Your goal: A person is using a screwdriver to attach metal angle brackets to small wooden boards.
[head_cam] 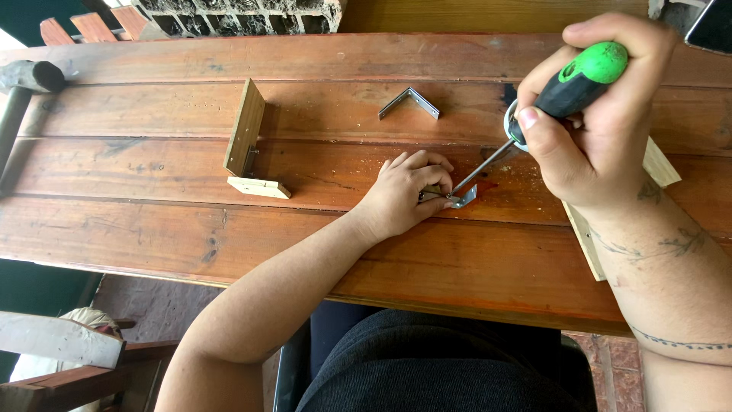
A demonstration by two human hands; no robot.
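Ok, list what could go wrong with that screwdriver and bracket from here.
1. The screwdriver meets the small bracket at a slant; its tip could slip out.
2. The left hand pins the bracket right beside the tip, so a slip may jab the fingers.
3. The bracket could shift on the table.

Left hand (pixel 400 194) flat, fingers curled, pressing down; right hand (pixel 591 114) raised, fist-closed grip, forearm angled inward.

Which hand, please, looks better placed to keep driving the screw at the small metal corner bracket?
The right hand: it grips the green-and-black screwdriver, tip on the bracket. The left hand pins that bracket down.
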